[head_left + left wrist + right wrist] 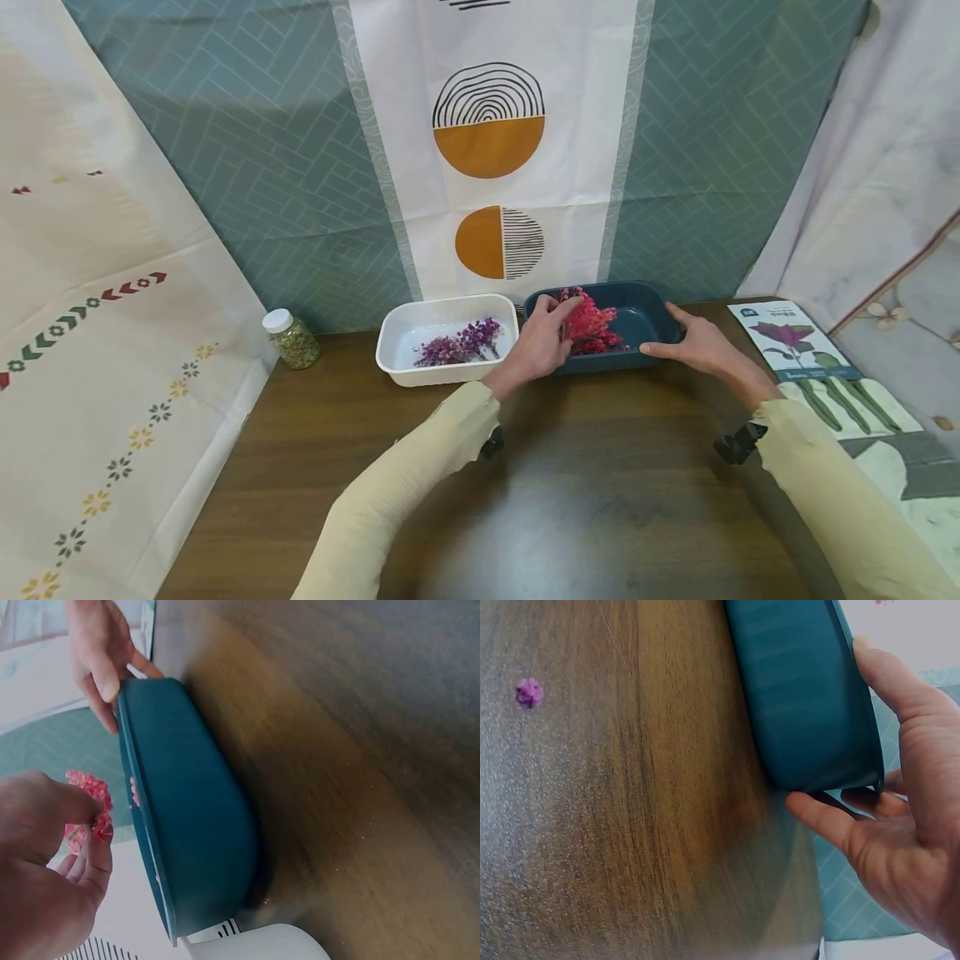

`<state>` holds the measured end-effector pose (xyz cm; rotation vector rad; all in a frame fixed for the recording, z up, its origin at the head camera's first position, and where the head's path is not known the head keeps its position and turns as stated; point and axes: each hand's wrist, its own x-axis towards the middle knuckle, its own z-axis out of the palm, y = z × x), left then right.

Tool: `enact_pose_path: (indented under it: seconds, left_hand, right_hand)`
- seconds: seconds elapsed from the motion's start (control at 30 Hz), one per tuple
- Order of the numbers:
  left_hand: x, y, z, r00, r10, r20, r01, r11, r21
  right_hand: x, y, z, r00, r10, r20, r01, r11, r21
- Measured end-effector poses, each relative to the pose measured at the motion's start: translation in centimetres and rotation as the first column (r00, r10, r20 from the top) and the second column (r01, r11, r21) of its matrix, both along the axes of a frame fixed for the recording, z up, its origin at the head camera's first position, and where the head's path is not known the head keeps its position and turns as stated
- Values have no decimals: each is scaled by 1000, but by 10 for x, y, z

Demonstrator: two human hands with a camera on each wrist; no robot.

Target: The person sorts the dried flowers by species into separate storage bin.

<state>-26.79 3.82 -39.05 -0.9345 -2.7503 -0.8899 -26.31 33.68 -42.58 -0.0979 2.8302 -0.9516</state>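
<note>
In the head view my left hand (pixel 534 343) pinches a sprig of pink-red dried flowers (pixel 596 327) over the left half of a dark blue plastic tray (pixel 639 323). The left wrist view has the thumb and fingertips meeting on the sprig (pixel 100 823), just above the tray's rim. My right hand (pixel 699 342) grips the right end of the tray, thumb on the near rim and fingers around the end wall, as the right wrist view confirms. More pink blossoms lie inside the tray. Its far inside corner is partly hidden by the flowers.
Left of the blue tray stands a white tray (pixel 399 372) holding purple dried flowers (pixel 459 345). A white-lidded jar (pixel 292 340) of dried greenish bits is farther left. A flower-printed card (pixel 795 340) lies at the right. One purple blossom (pixel 529 693) rests on the brown table (pixel 667 885).
</note>
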Motion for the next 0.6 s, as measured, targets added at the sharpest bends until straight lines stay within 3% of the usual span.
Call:
enact_pose_path:
  seconds: [0.2,0.43,0.6]
  left_hand:
    - [-9,4,-5,998,19,58,-17,999,-47]
    - [-19,8,-9,1000,9,28,-6,995,-99]
    - [-25,12,-11,999,-26,28,28,996,-89]
  right_hand:
    - [0,-1,0,1000,-2,-3,2,1000,-3]
    - [0,0,-2,999,8,-34,-8,1000,8]
    - [0,0,-3,1000,10,-29,-10,1000,12]
